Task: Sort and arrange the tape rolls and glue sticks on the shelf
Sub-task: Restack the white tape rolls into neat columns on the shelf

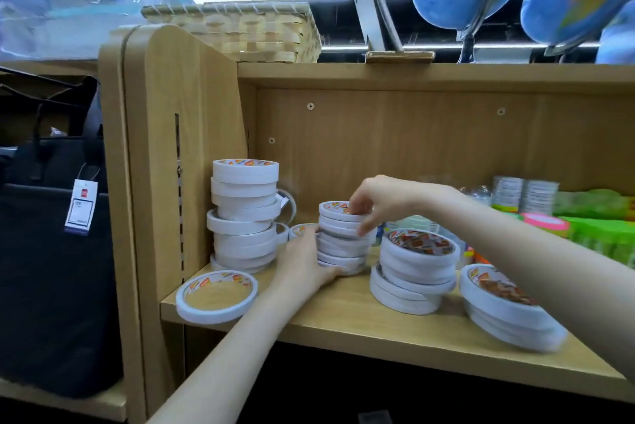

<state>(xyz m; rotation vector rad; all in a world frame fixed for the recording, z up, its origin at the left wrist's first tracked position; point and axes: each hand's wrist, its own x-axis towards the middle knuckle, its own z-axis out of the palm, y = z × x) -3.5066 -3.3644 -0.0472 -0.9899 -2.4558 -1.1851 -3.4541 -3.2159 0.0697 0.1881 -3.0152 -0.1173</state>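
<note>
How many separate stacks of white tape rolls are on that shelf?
4: a tall stack in the back left corner, a middle stack held between both hands, one right of it, and one at front right, partly hidden by an arm. Loose rolls lie apart.

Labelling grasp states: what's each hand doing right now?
Left hand: open, fingers flat against the base of the middle tape stack.
Right hand: fingers pinch the stack's top rolls.

White tape rolls (342,238) stand in uneven stacks on the wooden shelf (343,313).
</note>
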